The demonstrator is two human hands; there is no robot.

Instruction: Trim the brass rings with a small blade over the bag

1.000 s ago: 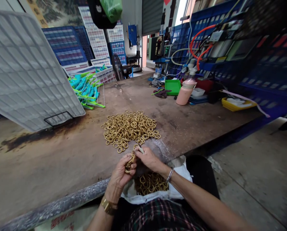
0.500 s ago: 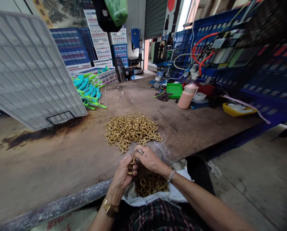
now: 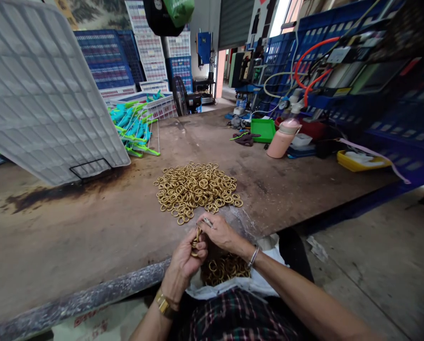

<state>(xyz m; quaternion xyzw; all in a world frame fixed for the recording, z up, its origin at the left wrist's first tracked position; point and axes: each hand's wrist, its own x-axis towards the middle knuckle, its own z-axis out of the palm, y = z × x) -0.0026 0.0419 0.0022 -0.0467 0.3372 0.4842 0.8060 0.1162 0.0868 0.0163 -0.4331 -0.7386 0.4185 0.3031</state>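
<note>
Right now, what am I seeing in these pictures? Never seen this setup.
No robot here: a person works with two bare hands. Every picture comes from one camera worn on the head, looking forward and down.

The left hand holds several gold rings. The right hand grips a slim pale object, too small to identify.

On the table lies a pile of similar rings; farther back are a green tray and a pink bottle. More rings sit in a white bag at the lap.
</note>
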